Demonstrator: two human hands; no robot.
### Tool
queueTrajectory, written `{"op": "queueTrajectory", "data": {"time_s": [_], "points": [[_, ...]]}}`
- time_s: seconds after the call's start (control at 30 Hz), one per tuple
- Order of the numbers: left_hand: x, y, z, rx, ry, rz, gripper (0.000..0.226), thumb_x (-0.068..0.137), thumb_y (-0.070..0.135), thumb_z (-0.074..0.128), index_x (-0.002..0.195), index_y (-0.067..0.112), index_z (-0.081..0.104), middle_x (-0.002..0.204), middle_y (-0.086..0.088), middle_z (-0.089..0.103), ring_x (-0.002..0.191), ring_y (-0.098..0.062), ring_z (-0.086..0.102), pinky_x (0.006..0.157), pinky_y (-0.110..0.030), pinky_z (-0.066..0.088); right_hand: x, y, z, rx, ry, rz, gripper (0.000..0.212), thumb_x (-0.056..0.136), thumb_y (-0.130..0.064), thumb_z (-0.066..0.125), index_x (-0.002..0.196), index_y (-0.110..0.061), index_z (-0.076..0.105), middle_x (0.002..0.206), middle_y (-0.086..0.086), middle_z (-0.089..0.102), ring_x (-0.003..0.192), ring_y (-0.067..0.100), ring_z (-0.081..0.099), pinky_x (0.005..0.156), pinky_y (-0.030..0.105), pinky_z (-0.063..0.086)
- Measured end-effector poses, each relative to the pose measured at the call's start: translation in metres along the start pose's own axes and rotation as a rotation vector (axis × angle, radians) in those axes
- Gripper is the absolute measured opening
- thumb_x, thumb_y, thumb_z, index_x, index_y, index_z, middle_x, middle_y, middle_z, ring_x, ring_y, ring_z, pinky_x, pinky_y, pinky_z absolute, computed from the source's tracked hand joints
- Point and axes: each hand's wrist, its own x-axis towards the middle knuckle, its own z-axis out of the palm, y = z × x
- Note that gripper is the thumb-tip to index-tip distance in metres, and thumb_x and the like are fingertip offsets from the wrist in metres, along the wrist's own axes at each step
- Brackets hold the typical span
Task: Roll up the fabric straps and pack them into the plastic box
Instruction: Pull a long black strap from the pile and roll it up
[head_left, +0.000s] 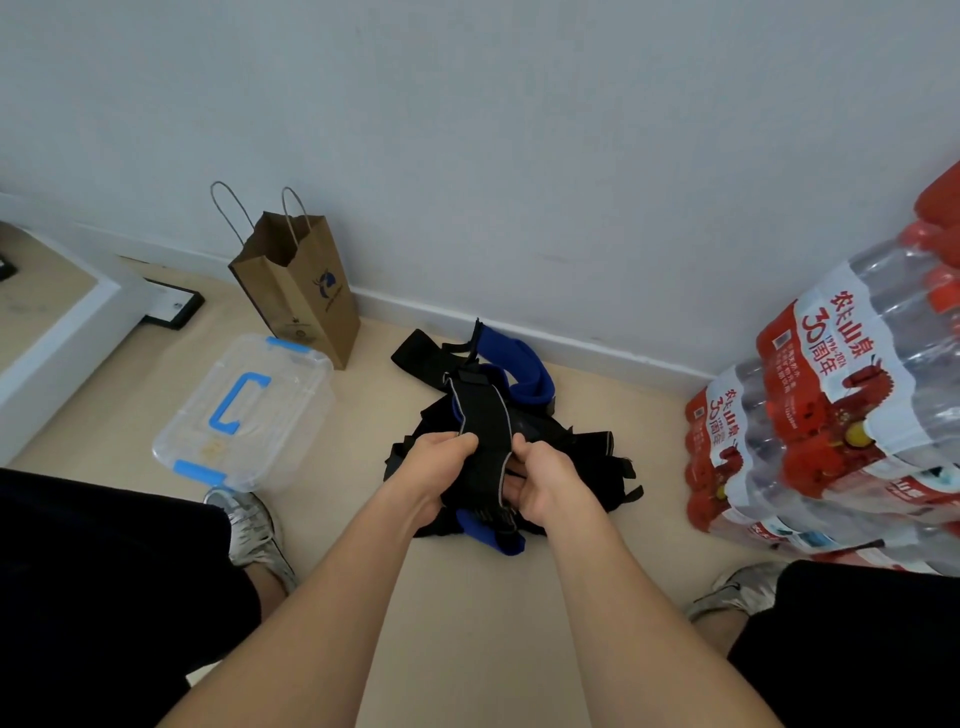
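Gripping a black strap (480, 415) with a pale edge, the left hand (441, 470) and the right hand (548, 486) met above the middle of the floor (467, 623). The fingers (464, 441) of both hands were curled tight round the strap's near part, one hand on each side of it. From the hands the strap ran away toward the far wall (519, 130), and its far end carried a dark tab.

Under and behind the hands lay a heap of straps (592, 457), black and blue and tangled, on the floor close to the skirting. A broad blue strap (524, 364) curved along the far side of the heap, and another blue end stuck out at its near edge.

The plastic box (291, 415) sat on the floor to the left, well apart from the heap. It was clear, with its lid on, a blue handle on top and blue clips at its near and far ends. A brown paper bag (301, 296) stood upright just beyond it, near the wall. A grey shoe (249, 525) rested just beside the box's near corner, and a second shoe (737, 592) showed at the near right. Packs of bottled water (831, 415) with red labels were stacked on the right
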Motion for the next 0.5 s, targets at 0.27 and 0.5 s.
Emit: {"op": "queueTrajectory", "data": {"time_s": [0.27, 0.5], "points": [[-0.011, -0.005, -0.009, -0.048, -0.129, -0.182, 0.028, 0.100, 0.024, 0.064, 0.125, 0.010, 0.071, 0.106, -0.018, 0.082, 0.091, -0.032, 0.082, 0.074, -0.044, 0.066, 0.000, 0.001, 0.003, -0.243, 0.140, -0.099, 0.022, 0.106, -0.015, 0.066, 0.125, -0.005, 0.066, 0.110, 0.023, 0.077, 0.098, 0.040, 0.077, 0.085, 0.054, 0.067], [-0.014, -0.002, -0.023, -0.019, -0.167, -0.246, 0.029, 0.104, 0.025, 0.062, 0.125, 0.006, 0.068, 0.098, -0.017, 0.082, 0.075, -0.027, 0.081, 0.063, -0.037, 0.064, 0.002, 0.009, 0.013, -0.336, 0.289, -0.203, 0.011, 0.104, -0.021, 0.068, 0.107, -0.011, 0.065, 0.104, 0.015, 0.073, 0.092, 0.031, 0.073, 0.082, 0.045, 0.065]]}}
